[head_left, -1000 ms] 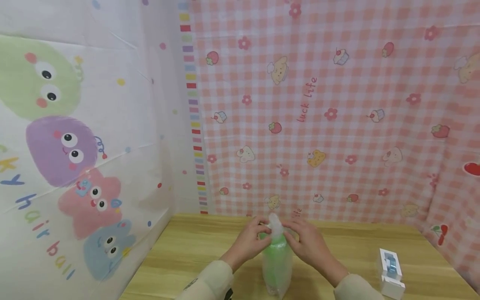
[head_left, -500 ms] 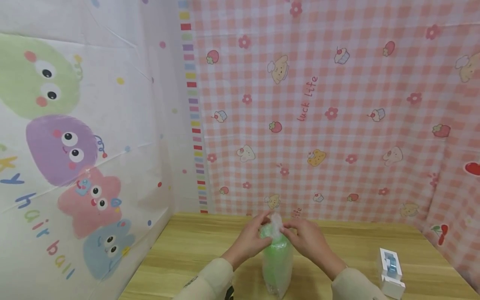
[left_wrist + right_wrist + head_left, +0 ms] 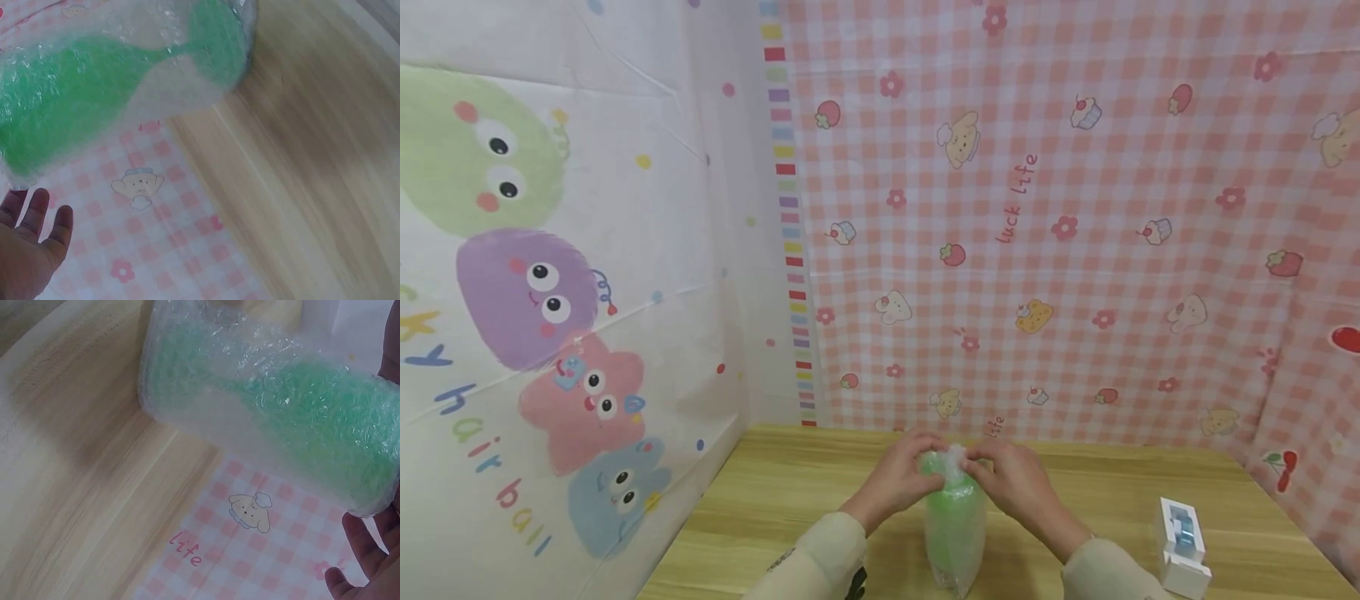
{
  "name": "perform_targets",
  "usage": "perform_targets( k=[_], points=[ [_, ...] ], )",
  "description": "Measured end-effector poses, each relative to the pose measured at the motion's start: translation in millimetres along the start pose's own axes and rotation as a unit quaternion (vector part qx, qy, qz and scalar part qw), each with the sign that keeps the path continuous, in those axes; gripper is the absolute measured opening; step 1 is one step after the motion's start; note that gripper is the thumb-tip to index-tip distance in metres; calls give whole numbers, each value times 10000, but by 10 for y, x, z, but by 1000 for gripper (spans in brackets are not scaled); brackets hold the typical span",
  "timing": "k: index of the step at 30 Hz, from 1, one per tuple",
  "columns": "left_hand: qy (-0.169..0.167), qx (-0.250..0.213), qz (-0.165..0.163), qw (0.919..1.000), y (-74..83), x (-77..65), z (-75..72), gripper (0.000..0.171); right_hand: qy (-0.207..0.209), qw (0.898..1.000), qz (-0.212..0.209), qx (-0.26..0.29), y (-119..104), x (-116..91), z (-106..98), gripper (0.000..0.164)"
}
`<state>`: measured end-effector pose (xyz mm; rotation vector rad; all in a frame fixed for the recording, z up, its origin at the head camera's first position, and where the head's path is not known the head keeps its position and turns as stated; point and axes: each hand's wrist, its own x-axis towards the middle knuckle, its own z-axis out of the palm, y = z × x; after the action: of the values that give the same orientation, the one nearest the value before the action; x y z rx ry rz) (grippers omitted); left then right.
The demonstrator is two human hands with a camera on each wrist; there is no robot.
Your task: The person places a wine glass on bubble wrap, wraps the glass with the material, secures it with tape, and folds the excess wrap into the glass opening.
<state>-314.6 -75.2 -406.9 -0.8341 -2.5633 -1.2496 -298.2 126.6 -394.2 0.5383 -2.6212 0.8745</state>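
Note:
A green goblet (image 3: 81,94) stands upright, rolled in clear bubble wrap (image 3: 955,533). Its bowl is up by the hands; in the left wrist view its stem and foot show through the wrap at the lower end. At the wrap's gathered top, my left hand (image 3: 897,479) holds the left side, thumb in front and fingers behind. My right hand (image 3: 1018,483) pinches the same loose top from the right between thumb and forefinger. In the left wrist view, several fingers of the left hand (image 3: 28,250) spread beside the rim end. Part of the right hand (image 3: 375,562) is cut off.
On the wooden table (image 3: 775,500), a white tape dispenser (image 3: 1183,542) with a blue roll stands at the right. A pink checked cloth (image 3: 1037,275) hangs behind the table, and a white cartoon-print cloth (image 3: 625,350) hangs at the left.
The loose top of the bubble wrap has gone from sticking up to lower and more folded down. Both hands have shifted slightly, staying at the top; the wrapped goblet keeps its place.

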Motion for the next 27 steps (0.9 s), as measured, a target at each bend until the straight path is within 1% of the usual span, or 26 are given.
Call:
perform_targets(
  k=[4,8,11,14,17,20,23,27],
  points=[
    [-25,371,-93,9993,1,7,-18,27,39,10000,25,31,2,-6,15,13],
    [-56,608,-164,9980,2,14,-13,27,8,9998,163,117,-1,-7,18,12],
    [-56,664,-275,9974,11,6,0,28,-13,9995,263,186,-6,-8,18,12],
    [-52,609,-447,9971,22,-6,13,28,-26,9992,305,263,-10,-11,23,12],
    [-8,540,-574,9969,30,-3,19,40,-16,9990,324,312,-15,-20,32,12],
    [45,524,-558,9971,38,16,13,46,20,9990,318,309,-17,-29,46,14],
    [74,598,-527,9968,60,33,0,37,60,9991,303,294,-15,-33,63,16],
    [-9,747,-542,9957,111,38,-19,21,99,9992,249,306,-15,-36,76,18]
  ],
)
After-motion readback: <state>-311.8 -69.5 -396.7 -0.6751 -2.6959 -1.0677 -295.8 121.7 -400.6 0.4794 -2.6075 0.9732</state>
